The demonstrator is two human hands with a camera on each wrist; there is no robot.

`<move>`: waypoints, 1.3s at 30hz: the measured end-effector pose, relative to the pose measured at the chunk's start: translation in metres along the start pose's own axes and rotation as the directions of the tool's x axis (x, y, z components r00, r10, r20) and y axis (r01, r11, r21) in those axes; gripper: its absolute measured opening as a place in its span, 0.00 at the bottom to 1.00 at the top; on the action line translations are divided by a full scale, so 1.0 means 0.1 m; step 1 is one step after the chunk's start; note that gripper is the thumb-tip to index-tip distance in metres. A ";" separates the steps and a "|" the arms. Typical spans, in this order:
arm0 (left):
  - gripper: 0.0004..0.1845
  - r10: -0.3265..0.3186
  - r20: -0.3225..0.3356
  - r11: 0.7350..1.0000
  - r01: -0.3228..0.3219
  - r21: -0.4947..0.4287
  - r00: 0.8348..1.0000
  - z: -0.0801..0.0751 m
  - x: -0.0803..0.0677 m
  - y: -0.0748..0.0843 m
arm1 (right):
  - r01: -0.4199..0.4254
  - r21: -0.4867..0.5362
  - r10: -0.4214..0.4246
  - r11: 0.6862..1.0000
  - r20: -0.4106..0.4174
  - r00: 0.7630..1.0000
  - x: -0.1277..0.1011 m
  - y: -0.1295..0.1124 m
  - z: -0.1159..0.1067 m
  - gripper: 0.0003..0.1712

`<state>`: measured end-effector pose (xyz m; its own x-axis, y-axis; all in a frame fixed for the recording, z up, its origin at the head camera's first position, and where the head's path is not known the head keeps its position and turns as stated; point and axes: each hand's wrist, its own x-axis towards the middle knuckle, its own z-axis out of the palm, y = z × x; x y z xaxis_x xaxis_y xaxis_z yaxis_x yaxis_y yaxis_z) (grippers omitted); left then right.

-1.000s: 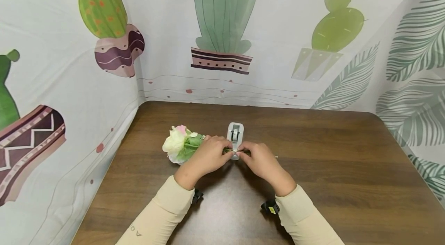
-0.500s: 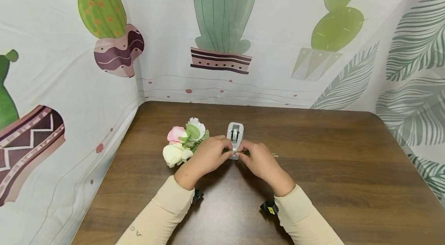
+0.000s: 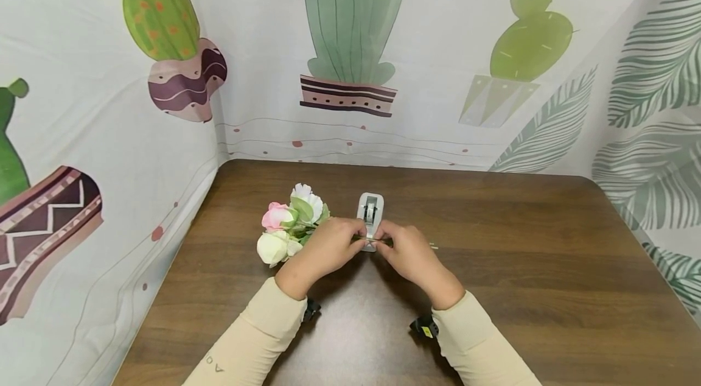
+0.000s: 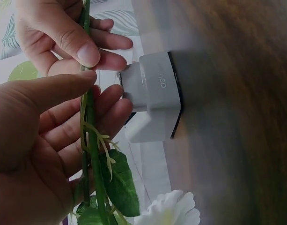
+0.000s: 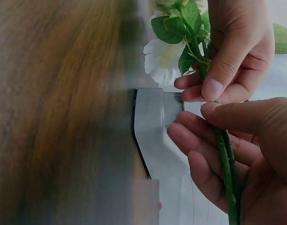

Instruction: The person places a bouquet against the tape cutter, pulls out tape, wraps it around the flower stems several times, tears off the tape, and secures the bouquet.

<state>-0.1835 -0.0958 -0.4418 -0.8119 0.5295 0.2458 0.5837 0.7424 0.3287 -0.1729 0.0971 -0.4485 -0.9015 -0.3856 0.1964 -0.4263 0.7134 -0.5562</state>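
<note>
Head view: both hands' fingers [image 3: 358, 232] pinch flower stems [image 3: 378, 242] before tape dispenser [image 3: 370, 208] (table [image 3: 520, 240]).

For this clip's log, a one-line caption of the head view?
Both hands hold flower stems together before a tape dispenser on a table.

Count here: three flower heads, one pink [image 3: 275, 215], one white [image 3: 308, 195], one cream [image 3: 272, 248], all bunched at about 9 o'clock from the one tape dispenser [image 3: 370, 210]. Two hands on the stems (left hand [image 3: 327, 247], right hand [image 3: 408, 254]). One wooden table [image 3: 520, 252]. Three printed cacti on the back wall.
</note>
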 end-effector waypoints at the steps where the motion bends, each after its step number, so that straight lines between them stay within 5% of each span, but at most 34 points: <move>1: 0.04 -0.003 -0.002 1.000 0.003 0.006 1.000 0.00 0.00 0.00 | 0.000 0.006 0.000 1.000 0.004 1.000 0.00 0.00 0.00 0.06; 17: 0.09 -0.035 0.033 0.999 0.035 -0.002 0.999 -0.04 -0.01 0.00 | -0.004 0.074 0.002 0.997 0.028 1.000 0.01 0.01 0.01 0.03; 39: 0.07 -0.031 0.072 0.999 0.031 -0.010 0.997 -0.04 -0.01 -0.04 | -0.022 0.035 0.023 0.999 -0.013 1.000 0.00 -0.02 0.05 0.09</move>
<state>-0.1850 -0.1009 -0.4401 -0.8279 0.5348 0.1690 0.5579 0.7546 0.3455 -0.1722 0.0928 -0.4512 -0.9118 -0.3618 0.1943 -0.4034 0.7006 -0.5885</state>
